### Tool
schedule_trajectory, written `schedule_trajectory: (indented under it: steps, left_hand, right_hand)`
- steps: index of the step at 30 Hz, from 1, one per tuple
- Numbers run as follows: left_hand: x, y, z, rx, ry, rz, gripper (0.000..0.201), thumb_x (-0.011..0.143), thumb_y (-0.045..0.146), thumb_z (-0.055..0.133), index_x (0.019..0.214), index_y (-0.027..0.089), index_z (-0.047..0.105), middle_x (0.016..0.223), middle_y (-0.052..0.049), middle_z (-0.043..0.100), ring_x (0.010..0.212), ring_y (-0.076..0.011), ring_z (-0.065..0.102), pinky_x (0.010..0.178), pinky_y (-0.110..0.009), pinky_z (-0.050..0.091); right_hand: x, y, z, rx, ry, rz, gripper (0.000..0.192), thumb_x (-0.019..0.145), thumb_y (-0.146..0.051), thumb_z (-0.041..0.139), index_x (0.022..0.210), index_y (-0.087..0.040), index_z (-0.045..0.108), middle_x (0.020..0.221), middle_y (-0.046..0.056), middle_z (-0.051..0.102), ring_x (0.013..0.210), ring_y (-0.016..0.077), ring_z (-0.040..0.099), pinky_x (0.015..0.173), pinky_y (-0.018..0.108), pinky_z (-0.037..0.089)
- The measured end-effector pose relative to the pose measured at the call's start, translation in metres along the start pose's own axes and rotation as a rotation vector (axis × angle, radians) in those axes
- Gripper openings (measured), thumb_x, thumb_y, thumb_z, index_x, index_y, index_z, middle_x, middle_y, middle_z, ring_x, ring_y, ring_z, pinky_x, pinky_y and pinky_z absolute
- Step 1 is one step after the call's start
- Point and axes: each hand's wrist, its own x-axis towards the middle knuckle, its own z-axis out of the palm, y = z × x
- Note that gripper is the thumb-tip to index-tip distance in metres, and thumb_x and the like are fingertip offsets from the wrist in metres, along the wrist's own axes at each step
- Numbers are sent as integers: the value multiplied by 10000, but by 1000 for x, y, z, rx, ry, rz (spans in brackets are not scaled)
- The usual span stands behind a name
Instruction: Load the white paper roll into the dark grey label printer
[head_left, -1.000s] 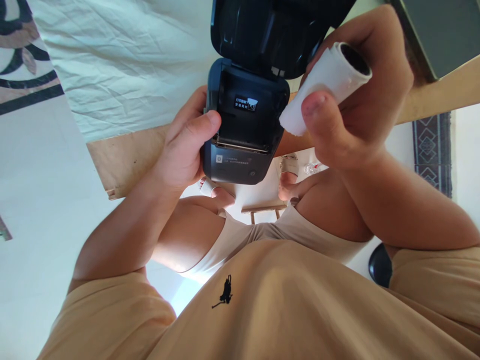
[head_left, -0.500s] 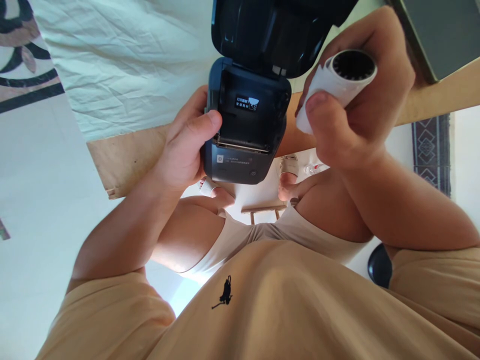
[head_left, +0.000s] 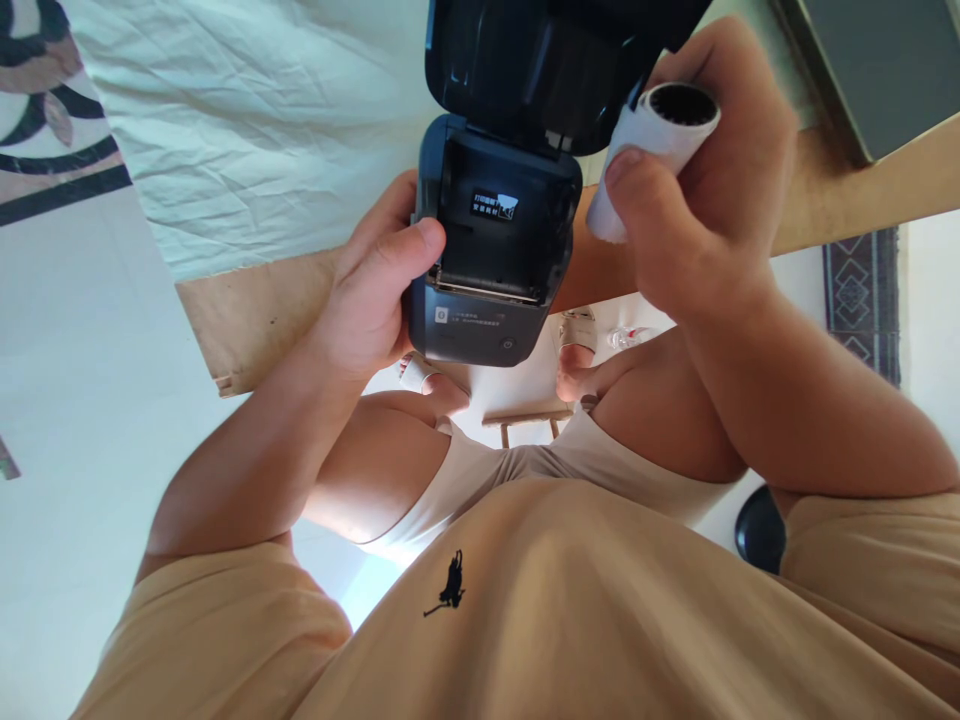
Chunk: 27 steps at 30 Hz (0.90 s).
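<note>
My left hand [head_left: 375, 275] is closed round the left side of a dark label printer [head_left: 480, 335], thumb over its edge. The printer's lid [head_left: 525, 70] is swung up, and its paper bay [head_left: 487, 240] shows no roll inside. A small black-and-white sticker [head_left: 493, 206] marks the bay's floor. Just right of the printer, my right hand [head_left: 712, 210] grips a white paper roll [head_left: 649, 145] between thumb and fingers. The roll's hollow dark core faces up. Most of the right fingers are hidden behind the roll.
Behind the printer lies a wooden table [head_left: 262, 315] with a pale green cloth [head_left: 255, 130] over it. A grey flat panel [head_left: 892, 70] sits at the upper right. Below the table edge are my legs, sandalled feet and a wooden stool bar [head_left: 525, 418].
My right hand has moved left and slightly up with the paper roll, closer to the printer and its raised lid. The left hand and the printer have hardly moved.
</note>
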Motion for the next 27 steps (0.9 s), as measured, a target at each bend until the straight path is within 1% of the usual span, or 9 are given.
schedule_trajectory:
  steps: [3,6,8,11,14,17,21,24,27]
  left_hand:
    - [0,1,1,-1,15,7,286,706,345,505,929,171,462,773,-10,466,607,-73,470,483,-183,367]
    - [0,3,2,13,24,-25,274,702,337,502,920,177,462,773,-9,464,623,-74,463,495,-184,370]
    - [0,3,2,16,28,-36,271,695,336,508,918,188,465,782,-11,468,634,-80,465,496,-190,376]
    - [0,3,1,15,28,-32,291,686,336,515,928,183,462,796,-18,472,642,-85,476,497,-195,381]
    - [0,1,0,23,10,-4,297,708,327,478,954,164,446,795,-15,462,629,-72,485,498,-184,376]
    - [0,0,-1,58,-14,13,281,732,314,418,965,156,430,798,-11,448,623,-63,494,502,-174,372]
    - [0,2,0,89,-13,-5,296,722,330,419,967,164,414,805,-16,449,634,-73,493,510,-186,372]
    - [0,3,2,114,-3,-18,298,708,346,426,949,173,404,805,-17,448,642,-81,481,521,-196,363]
    - [1,3,2,142,-29,-10,304,726,352,381,973,175,379,821,-18,435,677,-94,497,570,-221,382]
  right_hand:
    - [2,-5,-4,-36,20,28,107,669,-199,479,711,-107,445,681,-1,389,646,-2,320,643,177,274]
    - [4,-13,-9,-165,-49,107,96,713,-215,462,743,-126,442,737,-7,415,702,6,350,707,187,305]
    - [5,-15,-12,-210,-66,118,102,721,-231,463,760,-136,457,757,-10,428,718,14,363,724,200,314]
    - [6,-14,-17,-207,-10,104,108,719,-215,460,791,-145,499,730,-10,414,709,15,355,717,213,301]
    - [6,-11,-22,-165,16,71,146,692,-126,423,793,-146,526,713,-15,406,704,9,344,696,222,271]
    - [3,-10,-25,-163,-82,23,133,694,-189,420,771,-136,515,705,-19,400,694,3,350,664,216,262]
    - [-2,-9,-24,-326,-244,-41,276,731,-384,405,833,-140,483,741,-19,423,700,2,390,665,201,297]
    - [-4,-6,-25,-418,-285,-106,276,716,-374,456,897,-167,484,847,-6,461,796,43,439,684,205,351]
    - [-4,0,-25,-432,-341,-93,315,685,-306,512,981,-210,464,908,3,479,842,71,471,658,205,397]
